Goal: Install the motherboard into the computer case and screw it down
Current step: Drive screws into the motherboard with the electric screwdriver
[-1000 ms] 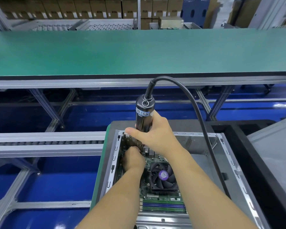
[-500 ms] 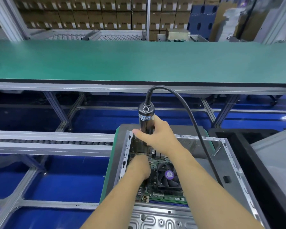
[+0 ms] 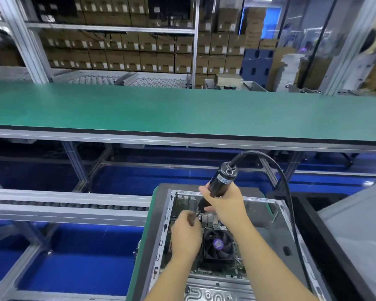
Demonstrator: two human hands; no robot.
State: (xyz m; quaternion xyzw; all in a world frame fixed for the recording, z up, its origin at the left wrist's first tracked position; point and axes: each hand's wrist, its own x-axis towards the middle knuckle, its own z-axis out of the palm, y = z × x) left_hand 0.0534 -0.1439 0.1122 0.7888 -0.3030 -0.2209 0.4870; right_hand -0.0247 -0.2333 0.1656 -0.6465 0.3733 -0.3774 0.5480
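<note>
Across the upper half, from nine to three o'clock, runs a long green bench [image 3: 182, 109], with stacked cartons [image 3: 126, 53] on racks behind it toward twelve. Below it, at nine o'clock, a roller conveyor [image 3: 63, 206] reaches in from the left edge over a blue floor [image 3: 74, 257].

At about five o'clock lies the open case [image 3: 269, 213], resting on a green-edged pallet [image 3: 143, 246]. The motherboard [image 3: 239, 270] sits flat inside the case, against its left wall, with a black fan [image 3: 218, 246] on it at the centre; the fan carries a purple hub label.

From the six o'clock edge two bare forearms reach into the case. The right hand [image 3: 224, 203] is wrapped round the black body of a powered screwdriver [image 3: 223, 181], which stands tilted with its top leaning toward one o'clock and its tip pointing down at the board's far left part. A black cable [image 3: 289, 192] loops out of the tool's top and drops toward four o'clock along the case. The left hand [image 3: 186, 235] is over the board at the fan's nine o'clock, fingers curled, fingertips close to the driver's tip; whether they pinch a screw or the bit cannot be told, since the spot is blurred.
</note>
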